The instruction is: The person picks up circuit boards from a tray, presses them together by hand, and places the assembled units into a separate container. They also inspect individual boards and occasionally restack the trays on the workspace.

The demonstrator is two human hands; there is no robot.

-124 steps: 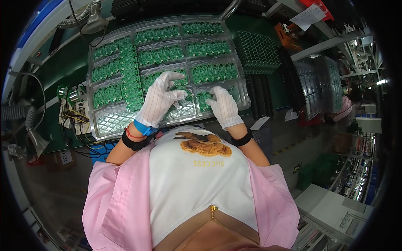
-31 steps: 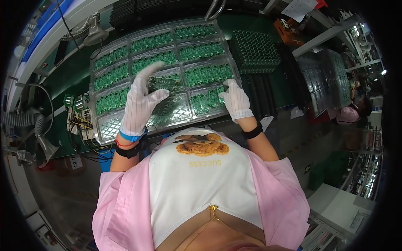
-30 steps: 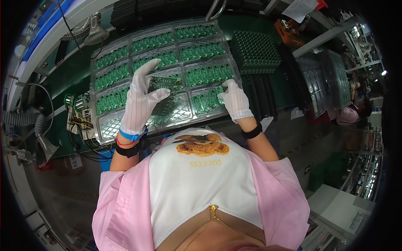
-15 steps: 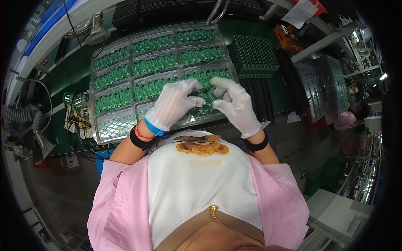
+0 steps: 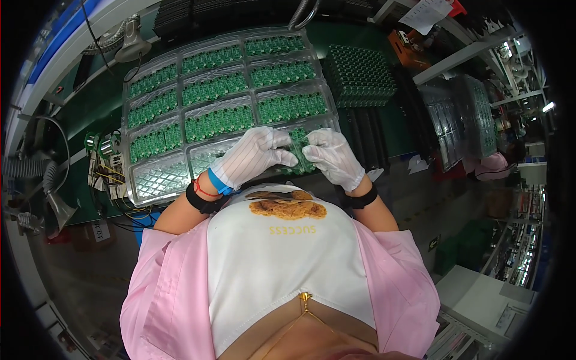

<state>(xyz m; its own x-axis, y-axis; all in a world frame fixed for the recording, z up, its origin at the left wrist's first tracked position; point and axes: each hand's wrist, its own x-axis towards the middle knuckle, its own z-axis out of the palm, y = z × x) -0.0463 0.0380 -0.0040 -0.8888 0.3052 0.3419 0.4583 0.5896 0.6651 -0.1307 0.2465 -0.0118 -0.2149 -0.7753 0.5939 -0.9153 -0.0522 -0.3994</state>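
Observation:
In white gloves, my left hand and my right hand face each other over the near right part of a clear plastic compartment tray. Both have fingers curled in, pinching a green circuit board from its two sides. Its lower part is partly hidden by my fingers and hard to make out. Rows of similar green boards stand packed in most of the tray's compartments. The near left compartment shows its bare ribbed bottom.
Right of the tray sits a block of stacked green boards, with long black racks beside it. Cables and small parts lie at the left. A grey hose nozzle hangs at the back left. More trays stand far right.
My right hand's fingers have curled in tighter, and both hands have shifted slightly nearer to my body. The view has moved a little, so the tray appears further left.

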